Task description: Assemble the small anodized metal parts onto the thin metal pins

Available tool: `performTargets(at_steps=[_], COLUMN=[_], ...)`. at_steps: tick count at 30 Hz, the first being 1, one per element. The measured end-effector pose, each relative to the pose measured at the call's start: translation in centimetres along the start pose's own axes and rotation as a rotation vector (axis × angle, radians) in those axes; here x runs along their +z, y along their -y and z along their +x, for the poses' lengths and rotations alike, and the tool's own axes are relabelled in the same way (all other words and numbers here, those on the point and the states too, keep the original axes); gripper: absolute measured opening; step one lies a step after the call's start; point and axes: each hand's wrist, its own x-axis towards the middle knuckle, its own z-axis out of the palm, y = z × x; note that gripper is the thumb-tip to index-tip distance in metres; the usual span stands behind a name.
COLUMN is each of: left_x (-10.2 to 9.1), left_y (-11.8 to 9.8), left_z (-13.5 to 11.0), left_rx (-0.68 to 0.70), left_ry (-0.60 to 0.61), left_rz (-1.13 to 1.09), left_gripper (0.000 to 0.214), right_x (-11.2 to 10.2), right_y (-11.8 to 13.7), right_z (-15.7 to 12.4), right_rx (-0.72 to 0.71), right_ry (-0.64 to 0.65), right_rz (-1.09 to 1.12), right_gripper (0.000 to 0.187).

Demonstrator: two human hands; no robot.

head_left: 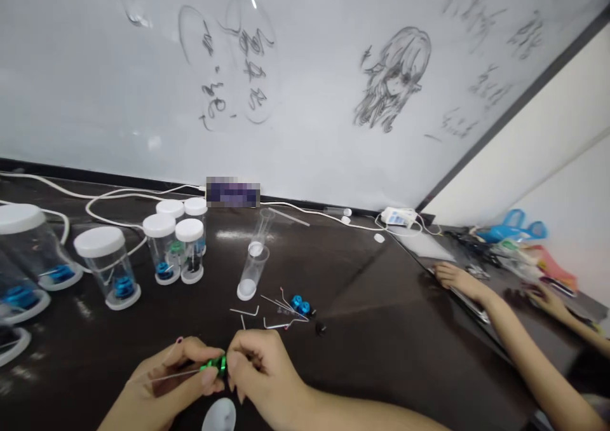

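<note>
My left hand (178, 377) pinches a small shiny green metal part (216, 365) between thumb and fingers. A thin pale cord or wire (174, 376) runs from it back across the palm. Against the right side of the part, my right hand (257, 364) is closed, its fingertips gripping and partly hiding that end. Below the hands lies a white round cap (220, 415). Just beyond them are several L-shaped hex keys (245, 311), loose thin wires (281, 305), two small blue metal parts (300, 304) and a small black piece (321, 329).
Clear jars with white lids (102, 243) holding blue or green parts stand at left. Two open clear tubes (252, 269) stand mid-table. White cables and a power strip (400, 217) lie along the whiteboard (309, 68). Another person's hands (460, 280) work at right.
</note>
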Motion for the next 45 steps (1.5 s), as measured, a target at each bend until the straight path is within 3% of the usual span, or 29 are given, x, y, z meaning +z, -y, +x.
performTargets(at_steps=[5,8,15,24,30,37,45], left_x=[0.1,-0.1,-1.0,-0.1,-0.6,-1.0,-1.4], left_y=[-0.6,-0.9,-1.1,-1.8,-1.0,-1.4,-1.1], left_z=[-0.6,-0.7,-0.9,-0.5,0.3,-0.6,-0.6], left_rx=[0.002,0.026,0.02,0.009,-0.022,-0.005,-0.033], left_ry=[0.024,0.037,0.198,0.336,0.324,0.261,0.277], left_rz=[0.022,0.026,-0.045,-0.084,-0.107,-0.131,-0.133], left_gripper=[0.02,0.017,0.007,0.01,0.006,0.005,0.002], right_x=[0.1,0.2,0.3,0.5,0.4,0.3,0.0], right_y=[0.5,0.5,1.0,0.3,0.0,0.5,0.6], right_z=[-0.2,-0.1,-0.1,0.3,0.2,-0.1,-0.4], right_rx=[-0.113,-0.078,-0.072,-0.047,-0.063,-0.087,-0.116], right_ry=[-0.049,-0.027,0.024,0.02,0.017,0.009,-0.046], right_rz=[-0.085,-0.031,0.102,0.284,0.286,0.283,0.146], right_gripper=[0.025,0.025,0.035,0.041,0.039,0.026,0.015])
